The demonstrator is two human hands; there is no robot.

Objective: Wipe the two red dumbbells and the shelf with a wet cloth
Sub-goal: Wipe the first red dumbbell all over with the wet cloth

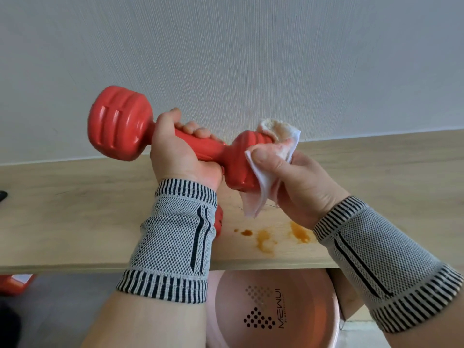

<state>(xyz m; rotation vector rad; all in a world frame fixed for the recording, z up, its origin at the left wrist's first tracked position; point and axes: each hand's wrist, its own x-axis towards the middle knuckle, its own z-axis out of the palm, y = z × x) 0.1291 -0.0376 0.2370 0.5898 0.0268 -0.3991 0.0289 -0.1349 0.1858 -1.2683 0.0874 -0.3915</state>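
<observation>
My left hand (pixel 180 151) grips the handle of a red dumbbell (pixel 120 126) and holds it tilted above the wooden shelf (pixel 75 217). My right hand (pixel 296 182) pinches a white cloth (pixel 266 177) against the dumbbell's lower right head. The cloth wraps over that head and shows an orange tint at the top. A sliver of a second red dumbbell (pixel 219 222) shows on the shelf behind my left wrist, mostly hidden. Orange stains (pixel 266 241) mark the shelf under my hands.
A pink basin (pixel 271 312) with dark lettering sits on the floor below the shelf's front edge. A red object (pixel 15 282) lies low at the left. A dark thing (pixel 3 195) pokes in at the shelf's left edge. A grey wall rises behind.
</observation>
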